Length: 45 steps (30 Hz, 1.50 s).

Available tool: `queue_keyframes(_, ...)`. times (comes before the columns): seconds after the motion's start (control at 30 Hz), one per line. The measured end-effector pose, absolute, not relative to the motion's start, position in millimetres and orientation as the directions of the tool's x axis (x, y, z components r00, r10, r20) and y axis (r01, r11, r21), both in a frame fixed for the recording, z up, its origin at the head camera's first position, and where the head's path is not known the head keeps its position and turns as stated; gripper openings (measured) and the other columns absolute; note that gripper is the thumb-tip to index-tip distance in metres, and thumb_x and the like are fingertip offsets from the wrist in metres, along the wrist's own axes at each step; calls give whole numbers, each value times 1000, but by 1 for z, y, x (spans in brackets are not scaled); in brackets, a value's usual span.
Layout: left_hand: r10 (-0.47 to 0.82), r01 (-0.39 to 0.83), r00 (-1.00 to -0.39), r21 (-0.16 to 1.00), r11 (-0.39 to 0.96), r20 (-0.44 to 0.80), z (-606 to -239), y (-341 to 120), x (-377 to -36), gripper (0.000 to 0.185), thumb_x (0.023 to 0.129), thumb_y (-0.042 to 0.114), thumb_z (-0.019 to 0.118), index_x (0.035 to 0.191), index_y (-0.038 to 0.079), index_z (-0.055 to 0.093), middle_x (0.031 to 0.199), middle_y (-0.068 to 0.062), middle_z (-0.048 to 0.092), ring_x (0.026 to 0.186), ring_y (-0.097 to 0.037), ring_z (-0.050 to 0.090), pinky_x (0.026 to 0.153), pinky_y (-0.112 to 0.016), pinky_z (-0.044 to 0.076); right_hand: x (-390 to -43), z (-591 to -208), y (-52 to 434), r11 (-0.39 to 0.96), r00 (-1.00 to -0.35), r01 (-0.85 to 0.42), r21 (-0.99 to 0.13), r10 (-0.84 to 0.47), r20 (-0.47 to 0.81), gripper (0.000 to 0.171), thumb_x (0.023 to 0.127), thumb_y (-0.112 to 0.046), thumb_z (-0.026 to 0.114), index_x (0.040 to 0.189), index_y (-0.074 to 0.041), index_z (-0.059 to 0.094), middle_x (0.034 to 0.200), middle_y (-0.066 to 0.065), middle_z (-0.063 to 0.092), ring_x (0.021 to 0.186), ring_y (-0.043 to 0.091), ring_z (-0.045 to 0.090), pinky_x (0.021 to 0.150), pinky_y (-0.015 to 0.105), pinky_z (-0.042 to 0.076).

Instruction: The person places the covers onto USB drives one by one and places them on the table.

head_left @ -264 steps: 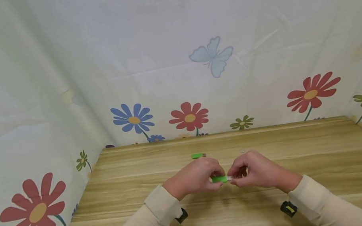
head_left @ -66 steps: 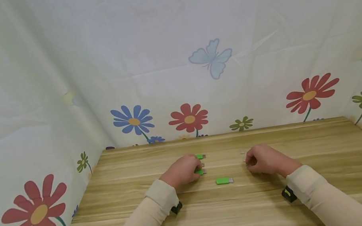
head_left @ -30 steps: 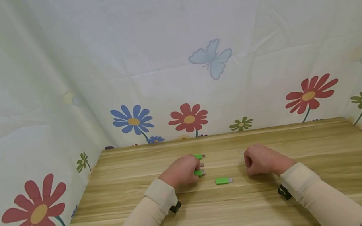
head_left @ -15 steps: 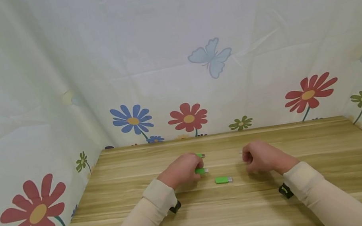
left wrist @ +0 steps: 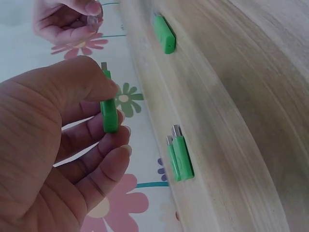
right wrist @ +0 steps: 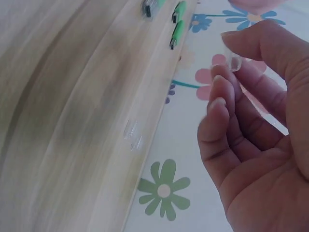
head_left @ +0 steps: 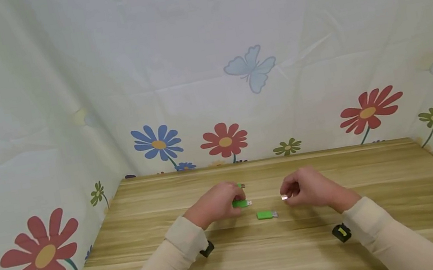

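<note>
Between thumb and fingers my left hand [head_left: 215, 203] pinches a green USB flash drive [left wrist: 109, 108], its bare metal plug pointing toward the right hand. My right hand [head_left: 312, 189] pinches a small clear plastic cap [right wrist: 235, 62] by thumb and fingertips. The two hands are apart, facing each other above the table. In front of and between them lies another green USB flash drive [head_left: 264, 215] with a clear cap over its plug. Two more green USB flash drives [left wrist: 182, 157] lie side by side with bare plugs, partly hidden behind my left hand in the head view.
Two clear caps [right wrist: 130, 133] lie close together on the wood-grain table [head_left: 350, 251], near its far side. A white curtain [head_left: 165, 42] printed with flowers and a butterfly surrounds the back and sides.
Earlier both hands met at a flash drive, which now lies capped on the table. Since then my left hand has picked up another drive, and my right hand has lifted a cap and moved left.
</note>
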<state>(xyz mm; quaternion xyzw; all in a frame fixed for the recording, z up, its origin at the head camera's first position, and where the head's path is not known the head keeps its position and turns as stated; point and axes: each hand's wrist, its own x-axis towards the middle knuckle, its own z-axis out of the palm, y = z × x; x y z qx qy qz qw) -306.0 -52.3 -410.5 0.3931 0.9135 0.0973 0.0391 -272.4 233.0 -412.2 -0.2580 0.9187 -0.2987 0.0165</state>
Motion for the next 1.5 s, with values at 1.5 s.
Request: queue_keyframes(1.5, 835, 833, -539, 217, 508, 113, -393, -39, -279, 14, 88, 20, 77, 101, 15, 78, 91, 8, 67, 80, -2, 56, 77, -14, 50, -252, -410, 207, 504, -809, -497, -706, -563, 168, 14, 86, -23, 84, 94, -13, 80, 83, -5, 75, 69, 8, 63, 64, 25, 56)
